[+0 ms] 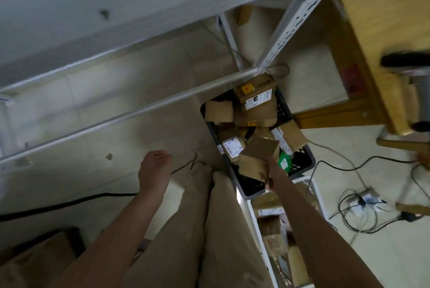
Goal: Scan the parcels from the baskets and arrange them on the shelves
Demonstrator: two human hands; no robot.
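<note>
A person stands over a dark basket (pixel 304 166) of parcels on a tiled floor, seen from a head-worn camera looking straight down.

Well to the left of the dark basket runs the white metal shelf (pixel 130 113), and its lowest rail reaches the basket's far corner. Nearer, still left of the basket and apart from it, the left hand (pixel 152 171) hangs with its fingers loosely curled. Nothing can be seen in it, though the frame is soft.

At the basket's near end the right hand (pixel 267 178) reaches down and grips a plain brown parcel (pixel 252 166) by its edge. That parcel is tilted against the others heaped in the basket. Among them, a labelled box (pixel 256 97) sits at the far end. The two hands are well apart.

Just behind the dark basket, toward the person, stands a white basket (pixel 252 215) that also holds parcels. To the right of the dark basket are a wooden table (pixel 384 20) and a tangle of cables (pixel 349 206) on the floor.

The step in hand appears to be the pick, with one parcel being taken out for scanning. No scanner can be made out. The next move likely calls for lifting the parcel clear of the heap without dragging its neighbours. Its label must then be turned into view before it goes to the shelf.
</note>
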